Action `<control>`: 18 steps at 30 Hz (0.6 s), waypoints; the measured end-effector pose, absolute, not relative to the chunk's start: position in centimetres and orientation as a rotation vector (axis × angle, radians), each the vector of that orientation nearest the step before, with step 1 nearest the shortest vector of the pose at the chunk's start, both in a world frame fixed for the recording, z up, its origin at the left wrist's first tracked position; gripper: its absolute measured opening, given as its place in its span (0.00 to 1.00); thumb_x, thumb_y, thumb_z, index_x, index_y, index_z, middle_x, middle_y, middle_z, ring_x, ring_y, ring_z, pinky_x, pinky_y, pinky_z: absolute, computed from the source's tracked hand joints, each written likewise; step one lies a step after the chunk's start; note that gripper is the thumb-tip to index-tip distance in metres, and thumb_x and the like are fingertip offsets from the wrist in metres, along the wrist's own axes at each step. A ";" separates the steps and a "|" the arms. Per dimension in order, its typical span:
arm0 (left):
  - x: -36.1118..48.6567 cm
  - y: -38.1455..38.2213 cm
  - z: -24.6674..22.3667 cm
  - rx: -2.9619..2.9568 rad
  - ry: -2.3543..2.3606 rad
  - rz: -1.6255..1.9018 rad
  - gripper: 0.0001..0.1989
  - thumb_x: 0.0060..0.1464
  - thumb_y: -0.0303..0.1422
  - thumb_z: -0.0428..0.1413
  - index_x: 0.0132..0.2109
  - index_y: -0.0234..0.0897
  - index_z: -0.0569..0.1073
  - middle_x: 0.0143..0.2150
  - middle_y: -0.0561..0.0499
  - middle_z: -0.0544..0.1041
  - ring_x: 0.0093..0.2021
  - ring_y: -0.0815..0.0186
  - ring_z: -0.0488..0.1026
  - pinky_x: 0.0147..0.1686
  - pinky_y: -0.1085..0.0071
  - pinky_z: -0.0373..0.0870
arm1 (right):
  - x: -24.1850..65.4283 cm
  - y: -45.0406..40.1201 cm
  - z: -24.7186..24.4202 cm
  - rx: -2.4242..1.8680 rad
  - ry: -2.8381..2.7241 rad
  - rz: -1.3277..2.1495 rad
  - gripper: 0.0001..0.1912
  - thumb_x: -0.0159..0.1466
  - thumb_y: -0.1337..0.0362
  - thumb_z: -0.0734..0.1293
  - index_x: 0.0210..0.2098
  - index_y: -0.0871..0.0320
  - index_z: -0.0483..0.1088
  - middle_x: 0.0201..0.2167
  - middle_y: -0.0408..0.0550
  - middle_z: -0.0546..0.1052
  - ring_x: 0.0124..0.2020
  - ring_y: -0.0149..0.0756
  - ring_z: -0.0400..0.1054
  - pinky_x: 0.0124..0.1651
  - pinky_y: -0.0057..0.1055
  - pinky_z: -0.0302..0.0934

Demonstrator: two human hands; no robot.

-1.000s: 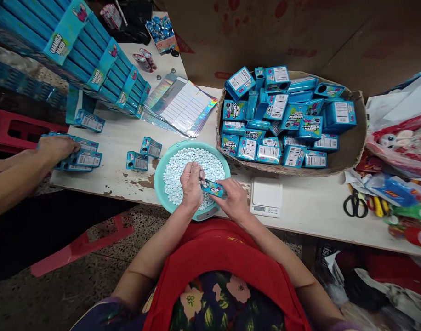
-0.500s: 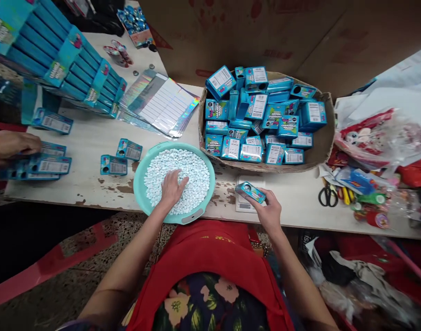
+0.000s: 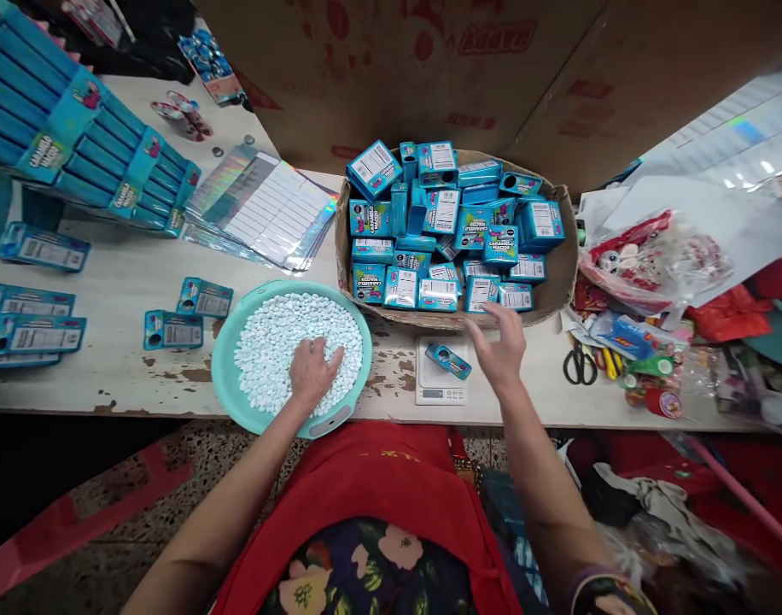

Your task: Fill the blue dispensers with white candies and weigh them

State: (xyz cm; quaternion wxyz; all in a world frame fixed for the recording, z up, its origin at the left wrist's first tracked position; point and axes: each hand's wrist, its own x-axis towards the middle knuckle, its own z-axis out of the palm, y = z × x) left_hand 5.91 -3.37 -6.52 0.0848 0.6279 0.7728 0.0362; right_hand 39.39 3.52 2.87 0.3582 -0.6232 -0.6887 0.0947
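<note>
My left hand (image 3: 314, 373) rests on small white candies (image 3: 276, 342) in a round turquoise basin (image 3: 228, 384), its fingertips pressed among them. My right hand (image 3: 501, 346) has its fingers apart and holds nothing; it reaches near the front edge of an oval cardboard tray (image 3: 567, 282) full of small blue boxes (image 3: 439, 293). Left of that hand, one blue box (image 3: 449, 360) with a round opening lies on a white scale (image 3: 429, 386).
Two blue boxes (image 3: 173, 330) lie left of the basin, with more stacked (image 3: 36, 333) at the far left. Behind are holographic sheets (image 3: 263, 209) and a large carton (image 3: 397, 77). Black scissors (image 3: 580, 365) and wrapped sweets (image 3: 650, 369) lie at right.
My right hand has let go of the blue box, now on the scale, and moved up toward the tray. The other person's hand has left the view at left. The view has shifted.
</note>
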 end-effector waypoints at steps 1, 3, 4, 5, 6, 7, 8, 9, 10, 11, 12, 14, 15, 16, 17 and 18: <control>5.9 -3.4 -6.6 1.867 2.316 0.113 0.24 0.59 0.49 0.47 0.50 0.35 0.72 0.42 0.39 0.69 0.43 0.52 0.68 0.36 0.64 0.61 | 39.4 6.0 2.8 -1.617 -1.857 0.272 0.15 0.62 0.57 0.67 0.47 0.55 0.69 0.46 0.54 0.74 0.51 0.46 0.66 0.55 0.46 0.60; 6.0 -3.5 -6.7 1.848 2.333 0.130 0.23 0.59 0.48 0.47 0.49 0.36 0.72 0.42 0.40 0.69 0.42 0.52 0.68 0.34 0.65 0.60 | 39.0 10.6 1.7 -1.658 -2.126 0.411 0.18 0.60 0.57 0.68 0.48 0.57 0.69 0.49 0.56 0.73 0.53 0.48 0.65 0.54 0.46 0.60; 6.1 -3.5 -6.8 1.842 2.338 0.147 0.22 0.59 0.48 0.47 0.49 0.36 0.72 0.42 0.40 0.70 0.43 0.53 0.68 0.34 0.65 0.60 | 38.6 12.6 0.9 -1.682 -2.303 0.511 0.23 0.58 0.57 0.70 0.50 0.58 0.68 0.52 0.57 0.71 0.54 0.51 0.63 0.55 0.47 0.59; 6.1 -3.5 -6.9 1.845 2.340 0.170 0.21 0.59 0.47 0.48 0.49 0.36 0.72 0.42 0.40 0.70 0.43 0.53 0.68 0.34 0.65 0.60 | 38.1 14.2 0.0 -1.729 -2.465 0.598 0.30 0.54 0.56 0.72 0.53 0.59 0.66 0.54 0.59 0.69 0.56 0.54 0.61 0.55 0.50 0.57; 6.1 -3.6 -7.0 1.860 2.338 0.197 0.20 0.59 0.46 0.48 0.49 0.36 0.72 0.43 0.40 0.70 0.44 0.53 0.68 0.35 0.65 0.60 | 37.5 15.4 -0.8 -1.784 -2.590 0.671 0.36 0.51 0.55 0.74 0.56 0.60 0.64 0.56 0.60 0.67 0.57 0.57 0.59 0.56 0.52 0.56; 6.1 -3.6 -7.1 1.886 2.330 0.223 0.20 0.59 0.45 0.48 0.49 0.36 0.72 0.43 0.40 0.71 0.44 0.53 0.67 0.36 0.65 0.60 | 37.0 16.2 -1.5 -1.827 -2.689 0.721 0.42 0.48 0.54 0.75 0.58 0.60 0.61 0.57 0.61 0.66 0.58 0.59 0.58 0.56 0.54 0.55; 6.0 -3.6 -7.2 1.916 2.319 0.244 0.19 0.59 0.44 0.48 0.48 0.35 0.73 0.42 0.41 0.71 0.44 0.53 0.68 0.36 0.65 0.60 | 36.5 16.7 -2.1 -1.862 -2.754 0.739 0.45 0.47 0.53 0.76 0.59 0.60 0.59 0.58 0.62 0.65 0.58 0.61 0.57 0.56 0.56 0.54; 5.9 -3.7 -7.3 1.943 2.309 0.260 0.19 0.59 0.44 0.49 0.48 0.35 0.73 0.42 0.41 0.72 0.44 0.54 0.68 0.36 0.65 0.60 | 36.2 17.0 -2.4 -1.885 -2.791 0.728 0.47 0.46 0.52 0.76 0.60 0.61 0.58 0.58 0.63 0.64 0.58 0.61 0.57 0.55 0.56 0.54; 5.8 -3.7 -7.4 1.960 2.303 0.271 0.19 0.59 0.44 0.49 0.47 0.36 0.73 0.41 0.42 0.72 0.43 0.54 0.68 0.35 0.66 0.60 | 36.0 17.1 -2.5 -1.899 -2.807 0.698 0.46 0.45 0.51 0.75 0.59 0.62 0.59 0.57 0.64 0.65 0.57 0.61 0.57 0.55 0.56 0.55; 5.7 -3.8 -7.4 1.965 2.302 0.281 0.19 0.59 0.45 0.49 0.46 0.36 0.74 0.40 0.42 0.73 0.42 0.55 0.69 0.33 0.66 0.59 | 36.1 17.0 -2.3 -1.911 -2.805 0.660 0.46 0.44 0.51 0.75 0.57 0.63 0.60 0.55 0.64 0.65 0.56 0.61 0.58 0.54 0.54 0.56; 5.5 -3.8 -7.5 1.963 2.301 0.295 0.18 0.58 0.45 0.49 0.44 0.37 0.74 0.39 0.43 0.73 0.41 0.56 0.70 0.31 0.67 0.59 | 36.4 16.9 -1.9 -1.925 -2.780 0.626 0.44 0.43 0.51 0.75 0.55 0.65 0.62 0.54 0.65 0.66 0.54 0.61 0.60 0.52 0.53 0.58; 5.2 -3.9 -7.8 1.953 2.284 0.342 0.17 0.58 0.45 0.50 0.42 0.37 0.75 0.37 0.44 0.74 0.39 0.57 0.71 0.30 0.68 0.58 | 37.6 16.3 -0.3 -1.953 -2.630 0.592 0.42 0.42 0.51 0.75 0.51 0.66 0.64 0.50 0.64 0.68 0.50 0.59 0.63 0.49 0.50 0.60; 5.0 -3.9 -7.9 1.948 2.270 0.371 0.17 0.58 0.44 0.50 0.42 0.37 0.75 0.37 0.44 0.75 0.38 0.58 0.71 0.30 0.68 0.59 | 38.5 15.7 0.7 -1.950 -2.504 0.596 0.41 0.42 0.51 0.75 0.50 0.65 0.65 0.48 0.62 0.69 0.49 0.57 0.64 0.48 0.49 0.61; 4.8 -3.9 -8.1 1.944 2.254 0.400 0.17 0.58 0.44 0.50 0.42 0.37 0.75 0.36 0.45 0.75 0.38 0.58 0.72 0.30 0.68 0.59 | 39.5 15.0 1.9 -1.925 -2.355 0.617 0.40 0.43 0.49 0.74 0.50 0.64 0.65 0.47 0.60 0.69 0.47 0.55 0.65 0.48 0.48 0.62; 4.6 -3.8 -8.2 1.941 2.236 0.427 0.17 0.58 0.44 0.50 0.41 0.36 0.75 0.36 0.44 0.76 0.38 0.59 0.72 0.30 0.68 0.60 | 40.4 13.9 3.1 -1.876 -2.200 0.652 0.40 0.43 0.48 0.74 0.50 0.62 0.64 0.46 0.57 0.70 0.47 0.53 0.65 0.48 0.47 0.62; 4.5 -3.7 -8.4 1.938 2.221 0.449 0.17 0.59 0.43 0.49 0.41 0.36 0.75 0.36 0.44 0.76 0.38 0.59 0.73 0.30 0.69 0.61 | 41.2 12.6 4.4 -1.805 -2.045 0.713 0.39 0.45 0.46 0.73 0.51 0.60 0.63 0.45 0.54 0.70 0.46 0.51 0.66 0.47 0.46 0.62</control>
